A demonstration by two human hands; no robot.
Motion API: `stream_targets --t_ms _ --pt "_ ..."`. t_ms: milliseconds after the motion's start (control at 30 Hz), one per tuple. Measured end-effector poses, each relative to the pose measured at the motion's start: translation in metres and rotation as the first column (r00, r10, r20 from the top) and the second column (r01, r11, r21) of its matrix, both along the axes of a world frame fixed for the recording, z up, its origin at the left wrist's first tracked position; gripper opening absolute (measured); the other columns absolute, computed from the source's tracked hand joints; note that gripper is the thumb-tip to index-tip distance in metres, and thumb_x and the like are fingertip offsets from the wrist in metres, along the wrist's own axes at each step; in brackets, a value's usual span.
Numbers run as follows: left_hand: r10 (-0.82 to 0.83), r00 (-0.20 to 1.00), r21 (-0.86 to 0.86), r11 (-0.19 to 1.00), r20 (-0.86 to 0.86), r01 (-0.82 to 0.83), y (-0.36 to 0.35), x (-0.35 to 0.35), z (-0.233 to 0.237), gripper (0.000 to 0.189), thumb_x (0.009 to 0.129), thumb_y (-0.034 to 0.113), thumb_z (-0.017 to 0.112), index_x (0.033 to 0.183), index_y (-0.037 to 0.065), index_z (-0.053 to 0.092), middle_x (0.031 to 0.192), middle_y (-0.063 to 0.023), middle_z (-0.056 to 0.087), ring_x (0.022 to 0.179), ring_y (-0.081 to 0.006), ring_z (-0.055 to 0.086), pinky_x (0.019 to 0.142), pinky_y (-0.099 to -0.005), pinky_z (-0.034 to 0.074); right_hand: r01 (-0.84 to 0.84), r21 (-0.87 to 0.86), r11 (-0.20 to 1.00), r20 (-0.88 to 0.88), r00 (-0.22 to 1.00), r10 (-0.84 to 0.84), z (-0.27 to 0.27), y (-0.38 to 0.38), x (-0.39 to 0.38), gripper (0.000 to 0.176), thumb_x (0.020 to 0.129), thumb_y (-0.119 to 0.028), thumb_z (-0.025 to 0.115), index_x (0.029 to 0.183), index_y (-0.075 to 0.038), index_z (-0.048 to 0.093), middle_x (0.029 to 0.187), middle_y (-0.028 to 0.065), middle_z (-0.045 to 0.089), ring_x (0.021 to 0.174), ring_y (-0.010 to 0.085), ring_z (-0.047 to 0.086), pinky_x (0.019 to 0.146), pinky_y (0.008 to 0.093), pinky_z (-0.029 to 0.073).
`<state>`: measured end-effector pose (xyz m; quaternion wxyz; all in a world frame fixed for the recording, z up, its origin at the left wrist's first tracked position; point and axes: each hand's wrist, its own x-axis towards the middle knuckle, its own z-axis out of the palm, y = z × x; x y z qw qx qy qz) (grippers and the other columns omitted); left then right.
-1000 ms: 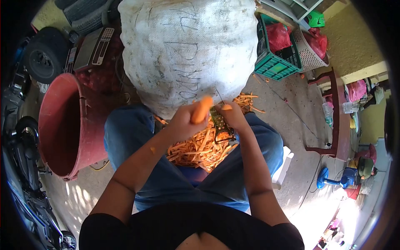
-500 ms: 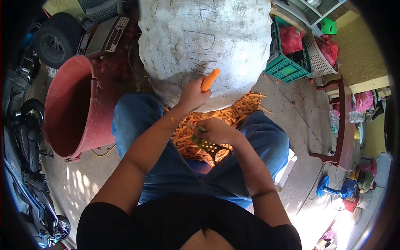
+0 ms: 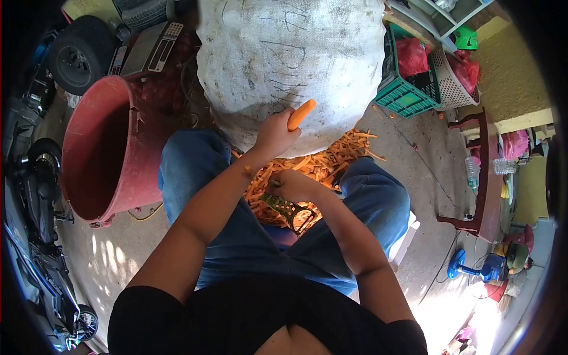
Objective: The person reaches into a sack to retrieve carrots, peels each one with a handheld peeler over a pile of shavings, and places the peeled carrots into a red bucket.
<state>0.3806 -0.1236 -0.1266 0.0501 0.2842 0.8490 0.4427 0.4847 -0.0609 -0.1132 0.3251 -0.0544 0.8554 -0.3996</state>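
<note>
My left hand (image 3: 277,135) is wrapped round a peeled orange carrot (image 3: 302,115), whose end sticks out up and to the right in front of the sack. Below it, my right hand (image 3: 296,187) grips a green peeler (image 3: 284,207) with a holed body and a forked end pointing down toward me. The peeler is apart from the carrot. A heap of orange carrot peelings (image 3: 340,157) lies between my knees, under both hands. A small orange scrap (image 3: 248,170) clings to my left forearm.
A large white woven sack (image 3: 290,53) stands right before me. To the left is a red tub (image 3: 97,148) on its side, near a scale (image 3: 148,50) and a tyre (image 3: 77,56). At right are a green crate (image 3: 408,97), a wooden frame (image 3: 488,177) and a blue fan (image 3: 467,266).
My right hand has moved slightly left with the peeler, which has tilted and turned a little. My left hand and the carrot have barely shifted.
</note>
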Motion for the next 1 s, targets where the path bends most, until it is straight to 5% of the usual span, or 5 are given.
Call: stream_targets --t_ms 833,1000 --pt "0.019 0.998 0.009 1.000 0.056 -0.019 0.001 0.000 -0.004 0.031 0.064 0.014 0.057 0.092 0.002 0.051 0.070 -0.0178 0.056 0.065 -0.0328 0.056 0.057 -0.0384 0.043 0.054 -0.013 0.998 0.038 0.998 -0.053 -0.005 -0.005 -0.004 0.022 0.072 -0.018 0.054 0.087 -0.002 0.059 0.080 0.0142 0.059 0.075 0.0239 0.057 0.069 0.0324 0.043" --pt "0.013 0.997 0.005 1.000 0.081 -0.014 0.000 0.000 -0.001 0.031 0.065 0.013 0.056 0.093 0.002 0.051 0.069 -0.0178 0.056 0.064 -0.0324 0.056 0.056 -0.0367 0.042 -0.030 -0.125 0.992 0.009 0.999 0.031 0.006 0.011 -0.002 0.021 0.073 -0.018 0.053 0.086 -0.002 0.058 0.081 0.0122 0.059 0.075 0.0218 0.056 0.068 0.0315 0.043"
